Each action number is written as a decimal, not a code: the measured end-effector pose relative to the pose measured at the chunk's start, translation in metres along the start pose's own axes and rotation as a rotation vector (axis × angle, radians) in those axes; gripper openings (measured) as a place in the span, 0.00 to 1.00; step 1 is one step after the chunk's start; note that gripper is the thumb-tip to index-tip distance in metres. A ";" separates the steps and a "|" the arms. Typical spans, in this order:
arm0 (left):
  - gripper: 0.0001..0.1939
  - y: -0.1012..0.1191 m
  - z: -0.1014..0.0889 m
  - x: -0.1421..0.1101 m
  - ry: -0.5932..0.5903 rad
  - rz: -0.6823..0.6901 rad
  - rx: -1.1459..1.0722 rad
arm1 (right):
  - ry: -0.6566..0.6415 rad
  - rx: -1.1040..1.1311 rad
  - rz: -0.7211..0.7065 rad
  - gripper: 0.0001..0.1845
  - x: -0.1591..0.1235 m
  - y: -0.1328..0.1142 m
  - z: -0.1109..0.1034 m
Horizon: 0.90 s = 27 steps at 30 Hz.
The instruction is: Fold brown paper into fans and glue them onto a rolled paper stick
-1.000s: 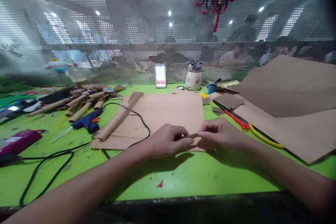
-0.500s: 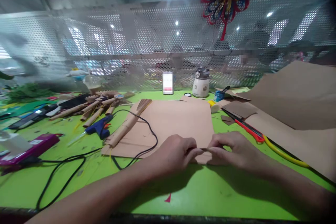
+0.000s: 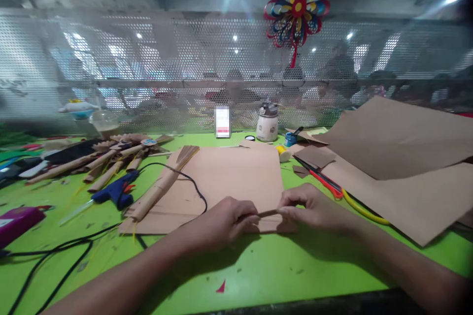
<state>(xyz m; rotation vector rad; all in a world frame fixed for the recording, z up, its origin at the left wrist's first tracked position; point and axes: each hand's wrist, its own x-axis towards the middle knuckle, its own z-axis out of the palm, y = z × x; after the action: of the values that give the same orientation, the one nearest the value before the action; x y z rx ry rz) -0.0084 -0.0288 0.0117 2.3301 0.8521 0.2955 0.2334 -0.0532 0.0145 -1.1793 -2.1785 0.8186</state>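
Both hands pinch a narrow brown paper strip (image 3: 269,213) that stretches between them above the front edge of a large brown paper sheet (image 3: 232,172). My left hand (image 3: 231,219) has its fingers curled round the strip's left end. My right hand (image 3: 308,209) grips the other end between thumb and fingers. To the left, a rolled paper tube with a fringed tip (image 3: 162,187) lies across the sheet. A black cord (image 3: 197,187) loops over the sheet close to my left hand.
Left lie a blue glue gun (image 3: 116,191), several paper rolls (image 3: 111,165) and a purple power strip (image 3: 20,224). Red-handled scissors or cutter (image 3: 327,184), a yellow tube (image 3: 365,214) and large brown paper (image 3: 399,142) lie right. A white bottle (image 3: 267,125) and a phone (image 3: 222,122) stand behind.
The hands have moved slightly apart, so more of the paper strip shows between them. The camera view has turned a little to the right.
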 end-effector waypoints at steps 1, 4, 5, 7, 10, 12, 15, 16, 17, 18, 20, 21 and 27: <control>0.16 -0.001 -0.002 0.000 -0.028 0.012 -0.043 | -0.014 0.023 0.010 0.12 0.001 0.002 -0.002; 0.17 -0.003 -0.008 0.001 -0.066 0.067 -0.127 | -0.063 0.109 0.038 0.12 0.002 0.013 -0.004; 0.17 -0.003 -0.009 0.001 -0.062 0.085 -0.140 | -0.069 0.136 0.050 0.12 0.003 0.017 -0.005; 0.16 -0.005 -0.008 0.003 -0.034 0.104 -0.154 | -0.071 0.175 0.074 0.12 0.004 0.023 -0.004; 0.18 -0.009 -0.005 0.006 0.033 0.103 -0.150 | -0.071 0.196 0.099 0.13 0.006 0.028 -0.006; 0.19 -0.013 -0.004 0.007 0.137 0.085 -0.118 | -0.042 0.177 0.094 0.14 0.007 0.030 -0.009; 0.21 -0.023 -0.009 0.009 0.308 0.025 -0.054 | -0.007 0.137 0.110 0.16 0.007 0.034 -0.020; 0.20 -0.027 -0.011 0.010 0.356 0.011 -0.020 | -0.011 0.125 0.126 0.16 0.007 0.036 -0.024; 0.20 -0.030 -0.013 0.010 0.396 0.004 0.014 | -0.011 0.110 0.146 0.16 0.006 0.038 -0.029; 0.19 -0.034 -0.015 0.011 0.419 0.002 0.050 | 0.004 0.089 0.171 0.16 0.006 0.041 -0.033; 0.18 -0.039 -0.015 0.011 0.418 0.014 0.113 | 0.096 0.030 0.233 0.18 0.005 0.046 -0.044; 0.17 -0.041 -0.014 0.012 0.397 0.027 0.142 | 0.168 -0.002 0.269 0.18 0.005 0.048 -0.050; 0.13 -0.036 -0.007 0.010 0.250 0.158 0.307 | 0.595 -0.162 0.476 0.18 0.011 0.065 -0.089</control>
<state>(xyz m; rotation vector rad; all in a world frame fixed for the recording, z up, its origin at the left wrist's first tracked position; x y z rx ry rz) -0.0217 0.0027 -0.0055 2.6937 0.8829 0.5681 0.3247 0.0077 0.0302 -1.7906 -1.5166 0.3872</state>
